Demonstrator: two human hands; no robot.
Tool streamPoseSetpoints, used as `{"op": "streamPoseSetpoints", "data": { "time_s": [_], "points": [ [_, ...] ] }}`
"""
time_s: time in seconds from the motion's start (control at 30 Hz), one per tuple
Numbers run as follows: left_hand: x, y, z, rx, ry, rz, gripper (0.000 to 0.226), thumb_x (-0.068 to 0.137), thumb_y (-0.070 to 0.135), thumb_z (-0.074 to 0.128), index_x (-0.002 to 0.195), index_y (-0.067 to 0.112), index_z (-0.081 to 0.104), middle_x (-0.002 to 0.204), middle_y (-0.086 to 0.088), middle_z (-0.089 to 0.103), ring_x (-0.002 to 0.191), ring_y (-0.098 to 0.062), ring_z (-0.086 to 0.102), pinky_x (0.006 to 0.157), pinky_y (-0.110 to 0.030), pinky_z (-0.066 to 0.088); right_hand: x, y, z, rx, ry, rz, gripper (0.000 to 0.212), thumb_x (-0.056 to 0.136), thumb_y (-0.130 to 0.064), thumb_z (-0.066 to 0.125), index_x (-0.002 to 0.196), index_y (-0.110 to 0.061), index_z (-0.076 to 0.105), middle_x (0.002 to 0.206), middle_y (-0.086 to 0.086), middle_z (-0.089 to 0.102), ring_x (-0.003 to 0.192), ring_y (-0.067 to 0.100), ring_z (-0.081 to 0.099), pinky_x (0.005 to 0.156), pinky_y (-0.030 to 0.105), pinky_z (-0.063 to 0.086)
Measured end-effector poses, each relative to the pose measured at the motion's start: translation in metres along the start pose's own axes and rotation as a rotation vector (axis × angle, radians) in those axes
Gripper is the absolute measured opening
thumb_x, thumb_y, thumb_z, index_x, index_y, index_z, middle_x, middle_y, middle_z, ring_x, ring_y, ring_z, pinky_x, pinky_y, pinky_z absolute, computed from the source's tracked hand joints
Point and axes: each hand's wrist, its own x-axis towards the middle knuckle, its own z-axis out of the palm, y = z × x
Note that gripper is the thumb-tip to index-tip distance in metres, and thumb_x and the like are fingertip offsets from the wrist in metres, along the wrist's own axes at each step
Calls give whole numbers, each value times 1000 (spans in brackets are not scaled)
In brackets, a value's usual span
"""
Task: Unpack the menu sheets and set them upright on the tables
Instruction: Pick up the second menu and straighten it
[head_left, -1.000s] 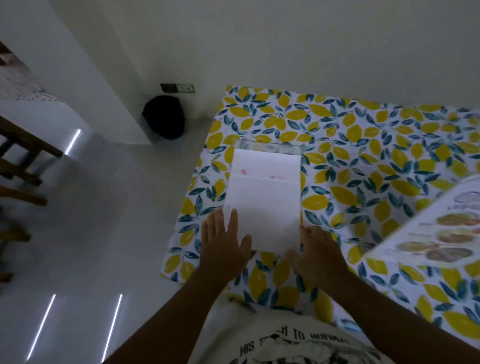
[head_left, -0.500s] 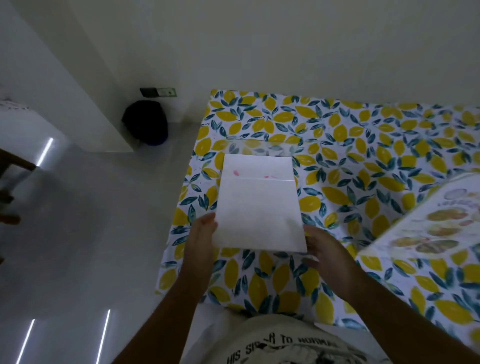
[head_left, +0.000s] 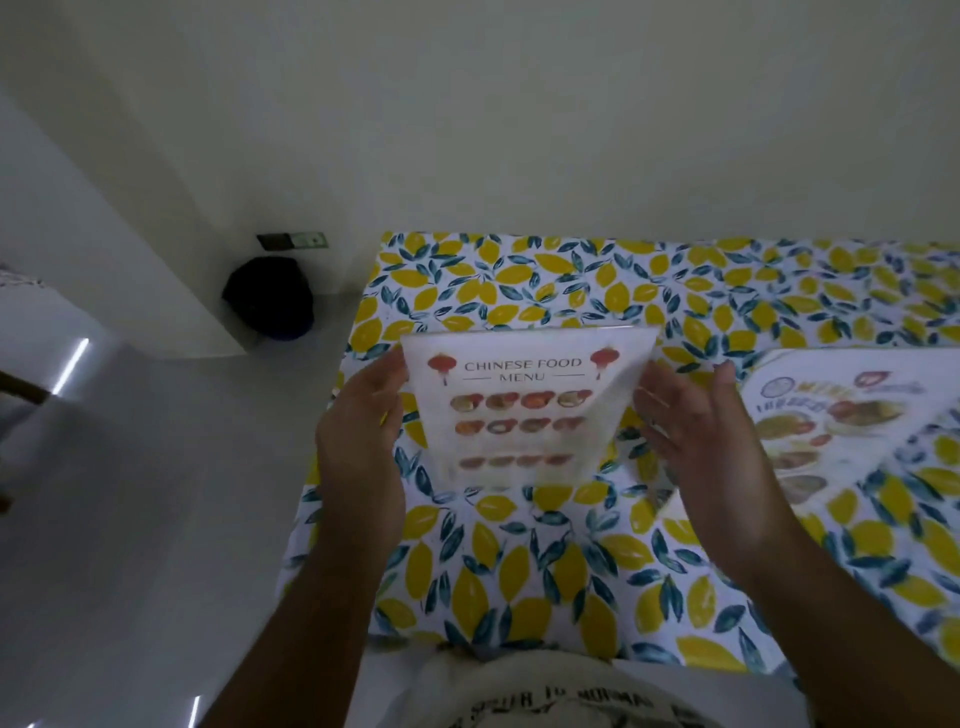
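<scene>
Both hands are up at the menu sheet (head_left: 519, 405) near the surface's (head_left: 519, 571) left edge: left hand (head_left: 363, 441) grips its left side, right hand (head_left: 696, 441) is open, fingers spread, just beside its right side (touching? can't tell). Sheet stands tilted, print facing the person. Second menu (head_left: 831, 431) lies toward the right edge.

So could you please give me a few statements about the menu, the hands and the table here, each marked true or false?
1. The Chinese food menu shows its printed side to the camera. True.
2. The left hand is at the menu's left edge. True.
3. The tablecloth is plain white. False: it has a yellow lemon and leaf print.
4. The right hand is closed in a fist. False: its fingers are spread open beside the menu.
5. A second menu lies to the right. True.
</scene>
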Motion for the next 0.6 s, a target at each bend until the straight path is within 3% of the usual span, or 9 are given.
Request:
{"op": "streamPoseSetpoints", "data": {
  "time_s": [0.17,0.3,0.4,0.5,0.6],
  "points": [
    [-19,-21,1,28,-62,2,36,91,19,51,122,11,67,121,1,73,115,-15,66,94,-35,51,-13,11,-16,-30,35,-1,79,78,-83,29,131,-34,61,134,-16,63,129,8,53,115,41,30],
    [-28,-22,8,-35,-78,41,42,87,22,51,123,7,66,117,0,75,112,-16,68,82,-24,55,-19,14,-18,-51,48,-48,79,70,-88,34,124,-39,65,127,-18,67,121,3,59,110,37,36],
    [-26,-20,9,-28,-124,92,36,87,21,50,116,10,68,110,3,77,108,-15,70,81,-22,55,-18,12,-17,-41,50,-77,77,66,-90,37,118,-41,68,127,-17,67,121,4,59,107,37,37],
    [-24,-21,10,-30,-118,104,32,89,16,53,115,6,68,106,5,78,107,-15,70,80,-21,56,-12,12,-22,-45,62,-93,89,63,-92,40,125,-34,64,132,-11,65,125,9,57,109,39,37],
    [-22,-24,11,-10,-106,106,31,97,6,47,122,0,64,110,4,76,107,-14,70,78,-20,55,-6,13,-24,-43,63,-73,81,75,-85,35,128,-30,63,135,-9,63,129,11,54,115,45,32]
  ]
}}
